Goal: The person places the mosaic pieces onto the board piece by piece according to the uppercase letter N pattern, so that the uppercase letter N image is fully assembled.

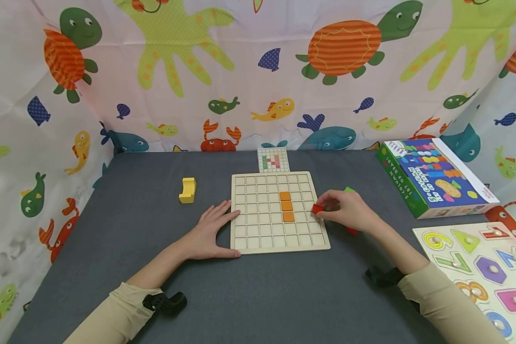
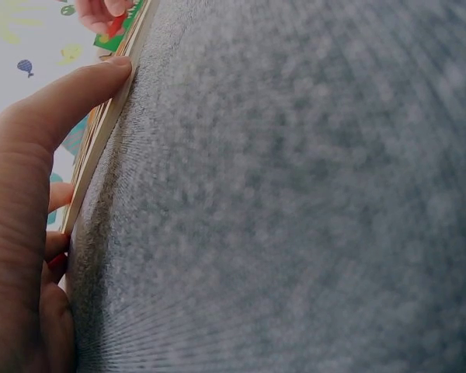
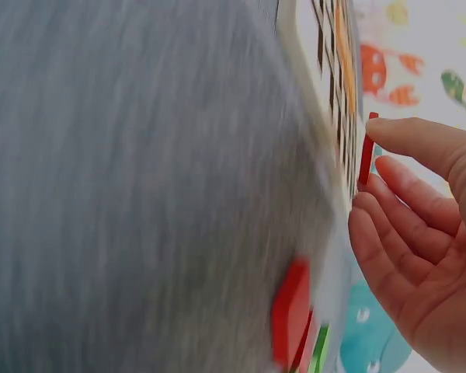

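A light wooden grid board (image 1: 258, 229) lies on the dark table, with three orange square tiles (image 1: 287, 206) in a column on its cells. My left hand (image 1: 206, 231) rests at the board's left edge, fingers spread, thumb at the near corner. In the left wrist view the thumb (image 2: 78, 89) touches the board's side. My right hand (image 1: 348, 210) pinches a red tile (image 1: 317, 209) over the board's right edge. The right wrist view shows that tile (image 3: 368, 148) edge-on between thumb and fingers. Red tiles (image 3: 293, 311) and a green tile (image 3: 320, 348) lie on the table below this hand.
A small pattern card (image 1: 274, 159) touches the board's far edge. A yellow curved block (image 1: 188, 190) stands to the left. At the right are a boxed bead set (image 1: 438, 177) and a wooden puzzle board (image 1: 477, 277) of numbers and shapes. A printed curtain (image 1: 249, 81) hangs behind.
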`<state>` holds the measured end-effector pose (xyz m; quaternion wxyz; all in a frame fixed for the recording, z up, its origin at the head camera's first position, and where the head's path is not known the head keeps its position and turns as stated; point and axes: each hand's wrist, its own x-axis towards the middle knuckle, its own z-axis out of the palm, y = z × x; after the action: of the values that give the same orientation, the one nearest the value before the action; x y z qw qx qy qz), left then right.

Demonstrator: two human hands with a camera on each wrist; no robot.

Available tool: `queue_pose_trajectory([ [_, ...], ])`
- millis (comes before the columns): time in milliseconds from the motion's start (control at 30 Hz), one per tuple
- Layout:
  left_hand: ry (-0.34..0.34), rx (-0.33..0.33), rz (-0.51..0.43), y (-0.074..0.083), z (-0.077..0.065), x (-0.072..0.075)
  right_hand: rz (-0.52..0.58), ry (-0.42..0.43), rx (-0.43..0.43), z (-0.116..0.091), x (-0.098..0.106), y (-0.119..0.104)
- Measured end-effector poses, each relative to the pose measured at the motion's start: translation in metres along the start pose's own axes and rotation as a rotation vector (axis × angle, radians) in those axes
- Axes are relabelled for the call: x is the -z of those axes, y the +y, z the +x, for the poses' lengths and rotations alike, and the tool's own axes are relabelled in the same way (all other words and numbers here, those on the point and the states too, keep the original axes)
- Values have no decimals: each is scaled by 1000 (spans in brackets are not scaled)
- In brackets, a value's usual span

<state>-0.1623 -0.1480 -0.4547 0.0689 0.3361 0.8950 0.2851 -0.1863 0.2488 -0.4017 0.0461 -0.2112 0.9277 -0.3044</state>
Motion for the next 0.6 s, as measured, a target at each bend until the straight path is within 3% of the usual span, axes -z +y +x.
queue_pose_trajectory([
  [300,-3,-2,-3,-1,1,0,75,-89,149,10,-27,-33],
  [600,-2,6,-1,0,0,0,56,-108,306,11,-40,-42],
])
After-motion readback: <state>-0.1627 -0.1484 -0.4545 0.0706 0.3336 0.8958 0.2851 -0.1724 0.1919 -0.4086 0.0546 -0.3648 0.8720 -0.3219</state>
